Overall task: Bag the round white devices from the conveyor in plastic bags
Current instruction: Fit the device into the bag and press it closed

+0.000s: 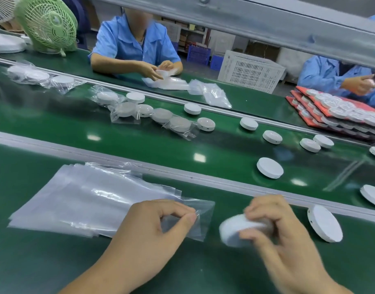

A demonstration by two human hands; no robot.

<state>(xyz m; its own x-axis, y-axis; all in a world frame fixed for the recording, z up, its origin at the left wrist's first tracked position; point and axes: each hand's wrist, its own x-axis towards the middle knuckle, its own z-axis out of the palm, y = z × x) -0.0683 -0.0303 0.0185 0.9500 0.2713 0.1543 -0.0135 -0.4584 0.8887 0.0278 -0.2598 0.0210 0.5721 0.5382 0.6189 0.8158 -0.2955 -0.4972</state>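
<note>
Reaches in from the near edge of the bench [44, 262] with the left forearm angled up and rightward, and pinches between the curled thumb and forefinger of the left hand [152, 225] the right end of the top plastic bag [201, 219] on the bag stack [76, 200] by the bench's far edge. Just right of that, grips a blurred, tilted round white device [233, 230] in the bent fingers of the right hand [275, 232], apart from the bag. Further right, has a second device [325, 223] lying near the far edge, with loose ones [270, 167] on the conveyor [139, 145] beyond.
</note>
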